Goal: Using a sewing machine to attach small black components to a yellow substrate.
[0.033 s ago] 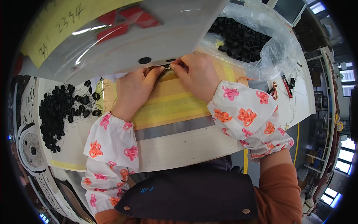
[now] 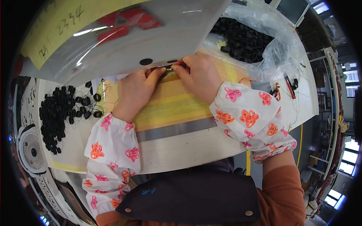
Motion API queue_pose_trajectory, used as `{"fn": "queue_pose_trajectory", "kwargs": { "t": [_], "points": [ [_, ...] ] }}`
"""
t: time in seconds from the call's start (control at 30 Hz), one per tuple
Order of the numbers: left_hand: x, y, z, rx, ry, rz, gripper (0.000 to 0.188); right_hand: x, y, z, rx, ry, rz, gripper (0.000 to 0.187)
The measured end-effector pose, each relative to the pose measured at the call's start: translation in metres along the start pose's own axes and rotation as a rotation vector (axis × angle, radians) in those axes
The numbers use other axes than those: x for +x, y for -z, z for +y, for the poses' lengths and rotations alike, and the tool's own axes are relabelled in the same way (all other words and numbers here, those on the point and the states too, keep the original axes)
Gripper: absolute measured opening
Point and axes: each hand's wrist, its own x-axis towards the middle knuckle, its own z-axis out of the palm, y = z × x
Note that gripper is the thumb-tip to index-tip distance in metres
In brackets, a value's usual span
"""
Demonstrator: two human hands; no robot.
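Both of my hands meet at the middle of the table, under the lower edge of a large pale panel. My left hand [image 2: 136,89] pinches thumb and fingers together on a small dark piece [image 2: 169,68]. From the other side, my right hand [image 2: 200,77] closes its thumb and forefinger on the same piece. Fingers cover most of it, so its exact kind cannot be made out. Below my hands lies a tan work surface [image 2: 169,98] crossed by yellow tape strips. White sleeve covers with pink and orange flowers reach up to both wrists.
The glossy grey panel [image 2: 124,49] hangs low over the far side. Left of my hands lie many small black rings [image 2: 56,109] with thin wires. A clear plastic bag [image 2: 281,49] at the far right holds black rings. Red-handled pliers [image 2: 290,87] lie near it.
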Motion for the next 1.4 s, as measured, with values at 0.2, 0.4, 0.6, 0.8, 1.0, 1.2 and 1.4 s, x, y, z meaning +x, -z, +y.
{"fn": "queue_pose_trajectory", "kwargs": {
  "t": [0.2,0.4,0.6,0.8,1.0,1.2,1.4],
  "points": [
    [0.001,0.005,0.006,0.042,0.039,-0.058,0.027,0.001,0.002,-0.001,-0.073,-0.009,-0.047,0.008],
    [0.001,0.005,0.003,0.013,-0.034,-0.014,0.024,0.004,0.006,-0.005,-0.14,-0.016,-0.105,0.01],
    [0.001,0.005,0.005,0.027,-0.011,-0.028,0.022,0.004,0.007,-0.002,-0.191,-0.026,-0.148,0.012],
    [0.0,0.002,-0.001,-0.029,-0.106,0.039,0.022,0.004,0.005,-0.002,-0.186,0.016,-0.13,0.013],
    [0.0,0.004,0.003,0.032,-0.067,0.021,0.022,0.007,0.007,-0.004,-0.213,-0.098,-0.226,0.015],
    [-0.003,0.009,0.011,0.095,0.071,-0.025,0.023,0.005,0.001,0.0,-0.205,-0.028,-0.118,0.012],
    [-0.001,0.006,0.015,0.06,0.047,0.002,0.027,0.004,0.005,0.006,-0.161,0.018,-0.058,0.01]
  ]
}}
